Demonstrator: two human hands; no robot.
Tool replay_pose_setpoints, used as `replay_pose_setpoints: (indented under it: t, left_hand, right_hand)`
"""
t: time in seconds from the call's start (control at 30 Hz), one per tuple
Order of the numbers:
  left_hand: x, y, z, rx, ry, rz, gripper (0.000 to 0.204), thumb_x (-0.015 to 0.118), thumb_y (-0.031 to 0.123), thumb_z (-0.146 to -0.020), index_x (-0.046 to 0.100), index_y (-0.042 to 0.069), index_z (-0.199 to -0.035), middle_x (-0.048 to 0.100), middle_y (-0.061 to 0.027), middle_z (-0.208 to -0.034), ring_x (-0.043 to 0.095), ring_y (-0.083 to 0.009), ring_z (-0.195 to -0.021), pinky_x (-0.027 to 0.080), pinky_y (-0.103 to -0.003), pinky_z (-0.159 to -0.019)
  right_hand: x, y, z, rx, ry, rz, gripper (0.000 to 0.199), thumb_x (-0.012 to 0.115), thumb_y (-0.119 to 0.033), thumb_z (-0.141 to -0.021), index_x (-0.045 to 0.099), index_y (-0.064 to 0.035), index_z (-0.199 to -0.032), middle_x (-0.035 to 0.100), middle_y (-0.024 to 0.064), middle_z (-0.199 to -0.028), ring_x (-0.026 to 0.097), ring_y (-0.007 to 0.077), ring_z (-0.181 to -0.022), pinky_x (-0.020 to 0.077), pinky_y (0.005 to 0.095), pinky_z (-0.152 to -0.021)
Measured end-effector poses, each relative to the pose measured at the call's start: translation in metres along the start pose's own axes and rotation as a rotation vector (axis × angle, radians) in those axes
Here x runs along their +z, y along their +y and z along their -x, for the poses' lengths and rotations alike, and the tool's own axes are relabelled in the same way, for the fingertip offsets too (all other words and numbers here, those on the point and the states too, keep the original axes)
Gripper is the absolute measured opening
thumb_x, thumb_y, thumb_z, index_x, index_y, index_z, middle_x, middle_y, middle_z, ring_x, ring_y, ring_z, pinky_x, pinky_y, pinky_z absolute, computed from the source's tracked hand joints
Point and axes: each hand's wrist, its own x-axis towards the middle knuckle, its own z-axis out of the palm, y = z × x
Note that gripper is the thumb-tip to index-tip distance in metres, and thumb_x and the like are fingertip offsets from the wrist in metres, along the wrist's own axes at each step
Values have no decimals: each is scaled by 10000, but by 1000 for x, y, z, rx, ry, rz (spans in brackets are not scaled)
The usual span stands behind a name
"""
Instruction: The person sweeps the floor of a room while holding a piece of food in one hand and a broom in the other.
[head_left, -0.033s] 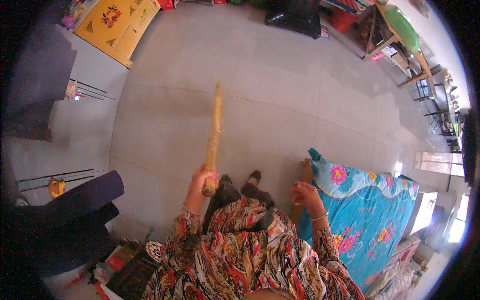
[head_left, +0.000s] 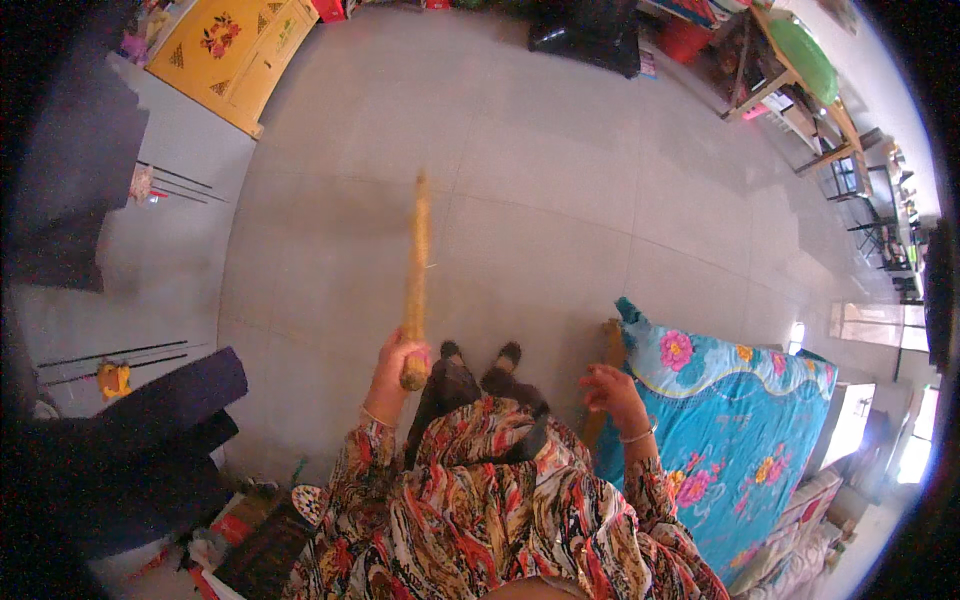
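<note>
While the left hand (head_left: 393, 364) grips the yellowish stick (head_left: 417, 265) near one end, firm hold should steady its length; right hand (head_left: 614, 392): empty, loosely curled.

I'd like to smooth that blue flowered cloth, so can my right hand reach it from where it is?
Probably yes: the right hand looks empty and hangs beside the cloth, with nothing seen blocking the way, though depth is hard to judge. The stick is in the left hand.

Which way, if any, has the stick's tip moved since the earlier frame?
Yes, left: the stick has its tip nearer the yellow cabinet now.
</note>
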Motion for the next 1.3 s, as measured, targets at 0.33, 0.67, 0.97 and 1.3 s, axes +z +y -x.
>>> replay_pose_setpoints:
  t: [0.33,0.67,0.97,1.3]
  left_hand:
    - [46,35,-118,215,-83,-371,260,656,60,-755,522,56,-978,524,-55,-725,564,-182,-591,472,-305,-485]
    - [47,182,-164,-279,-269,-57,392,602,105,-786,483,9,-1147,583,-103,-783,577,-177,-568,493,-302,-482]
    - [-7,297,-270,2,-19,-19,191,610,91,-778,510,31,-929,529,-68,-687,540,-180,-526,460,-325,-449]
    - [131,239,-338,-160,-66,-368,320,685,70,-733,522,10,-1000,568,-67,-676,578,-185,-526,467,-307,-453]
  right_hand:
    - [31,-54,-44,0,49,-23,380,524,-265,-921,523,-2,-1195,663,100,-962,620,153,-631,509,262,-536]
    - [140,-154,-106,-65,69,-110,349,563,-243,-906,545,-1,-1158,660,118,-909,628,189,-645,514,301,-535]
    - [182,-194,-184,6,60,-126,330,565,-222,-898,571,5,-1138,668,106,-892,629,170,-692,519,287,-588]
    - [118,-279,-222,-390,-50,388,342,531,-214,-911,553,17,-1161,665,132,-940,614,173,-671,524,292,-614]
